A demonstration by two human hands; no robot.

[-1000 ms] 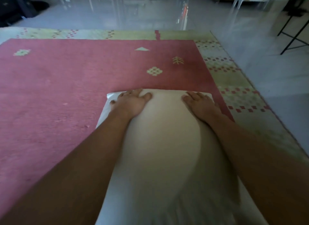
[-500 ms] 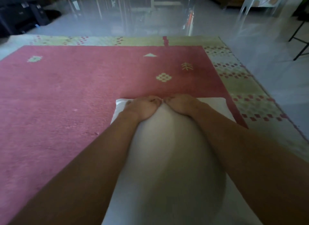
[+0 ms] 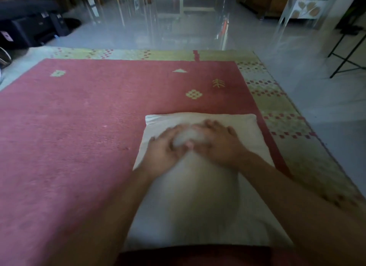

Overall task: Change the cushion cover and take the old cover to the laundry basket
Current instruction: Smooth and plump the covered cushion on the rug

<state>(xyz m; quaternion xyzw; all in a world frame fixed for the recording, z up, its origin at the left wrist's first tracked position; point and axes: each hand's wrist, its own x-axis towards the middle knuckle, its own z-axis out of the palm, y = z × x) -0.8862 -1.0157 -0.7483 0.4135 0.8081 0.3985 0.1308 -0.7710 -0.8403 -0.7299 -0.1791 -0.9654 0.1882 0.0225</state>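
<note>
Two hands lay on the far half of the cushion (image 3: pixel 198 206), left hand (image 3: pixel 164 151) touching right hand (image 3: pixel 219 145); its long axis ran toward the body. Right fingers (image 3: pixel 212 124) were spread apart; left fingers (image 3: pixel 168 132) were too blurred to tell.

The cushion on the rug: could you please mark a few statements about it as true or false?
1. The cushion lies on the red rug. True.
2. The cushion's cover is dark blue. False: it is a pale cream colour.
3. The left hand and the right hand are both on top of the cushion, close together. True.
4. A laundry basket stands on the rug beside the cushion. False: no basket shows on the rug in this view.
</note>
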